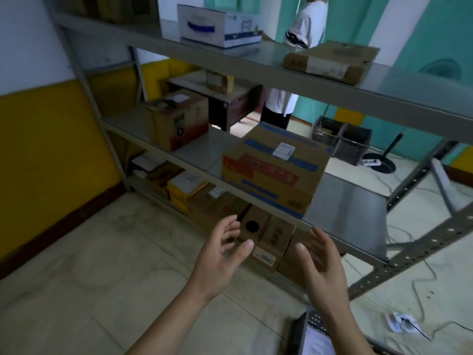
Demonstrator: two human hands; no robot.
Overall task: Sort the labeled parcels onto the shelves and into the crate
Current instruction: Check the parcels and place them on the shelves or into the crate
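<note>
A cardboard parcel with blue and red print and a white label sits on the middle shelf of a grey metal rack. My left hand and my right hand hover below and in front of it, palms facing each other, fingers spread, holding nothing. Between and behind the hands, brown boxes stand on the bottom shelf. A white and blue box and a flat brown parcel lie on the upper shelf. Another brown box stands at the left of the middle shelf.
A dark crate stands on the floor behind the rack. Another person in a white shirt stands behind the shelves. A black crate edge with papers is at my lower right. Cables and a floor fan base lie on the tiles.
</note>
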